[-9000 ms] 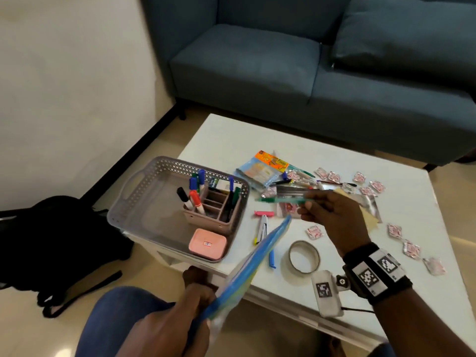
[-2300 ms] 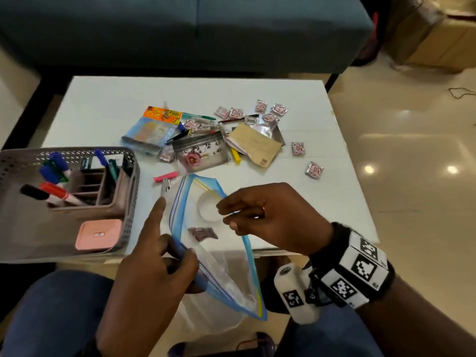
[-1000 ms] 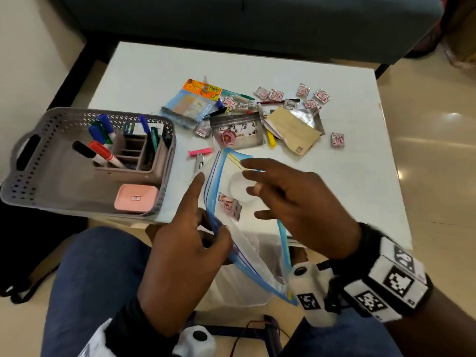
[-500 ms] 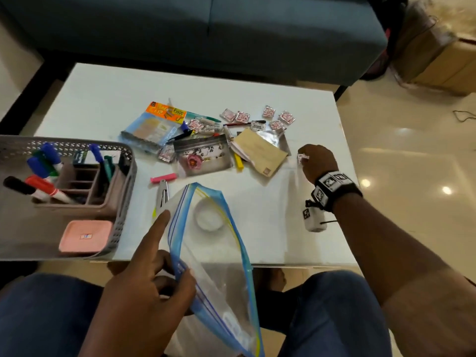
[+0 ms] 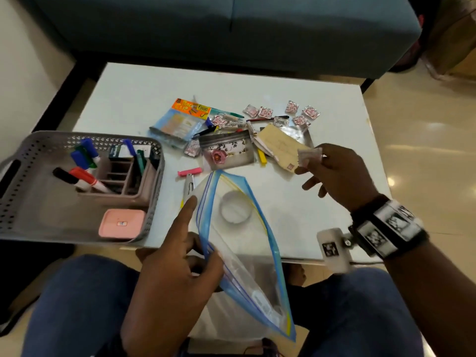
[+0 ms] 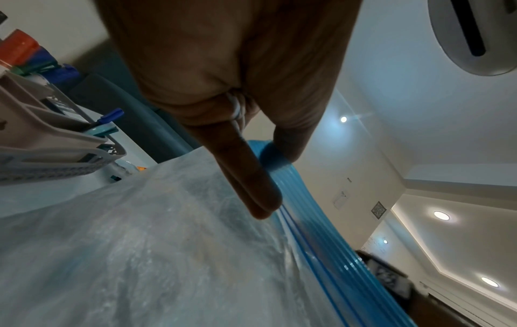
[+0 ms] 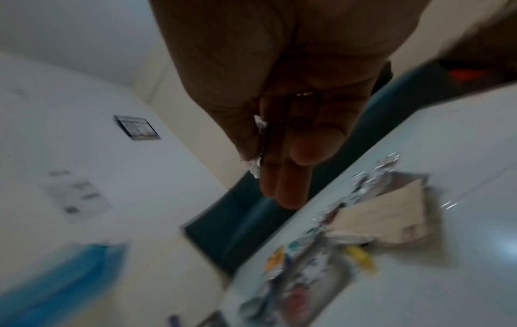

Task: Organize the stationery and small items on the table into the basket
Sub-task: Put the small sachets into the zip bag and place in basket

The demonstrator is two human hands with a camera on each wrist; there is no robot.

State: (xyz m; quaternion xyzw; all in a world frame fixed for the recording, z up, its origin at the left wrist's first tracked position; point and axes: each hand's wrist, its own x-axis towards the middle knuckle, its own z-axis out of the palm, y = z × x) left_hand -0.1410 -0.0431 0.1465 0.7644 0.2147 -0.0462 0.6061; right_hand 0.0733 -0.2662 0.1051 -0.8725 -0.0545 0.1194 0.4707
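My left hand point(image 5: 177, 256) holds a clear zip bag point(image 5: 242, 253) with a blue seal open over my lap, thumb and fingers pinching its blue rim point(image 6: 265, 154), index finger pointing out. My right hand point(image 5: 332, 171) is raised above the table and pinches a small silver sachet point(image 5: 309, 156) between thumb and fingers; the sachet point(image 7: 258, 146) shows edge-on in the right wrist view. The grey basket point(image 5: 154, 155) stands at the table's left edge with a pen organizer point(image 5: 121, 176) of markers and a pink box point(image 5: 121, 224) inside.
On the white table point(image 5: 334, 104) lie several more sachets point(image 5: 265, 113), an orange-topped packet point(image 5: 180, 122), a floral zip pouch point(image 5: 226, 149), a tan envelope point(image 5: 280, 145), pens, a pink clip point(image 5: 189, 172) and a tape ring point(image 5: 235, 210). A blue sofa point(image 5: 231, 29) stands behind.
My right hand picked a sachet off the table's right side and has lifted it back toward the bag. The left hand keeps the bag open.
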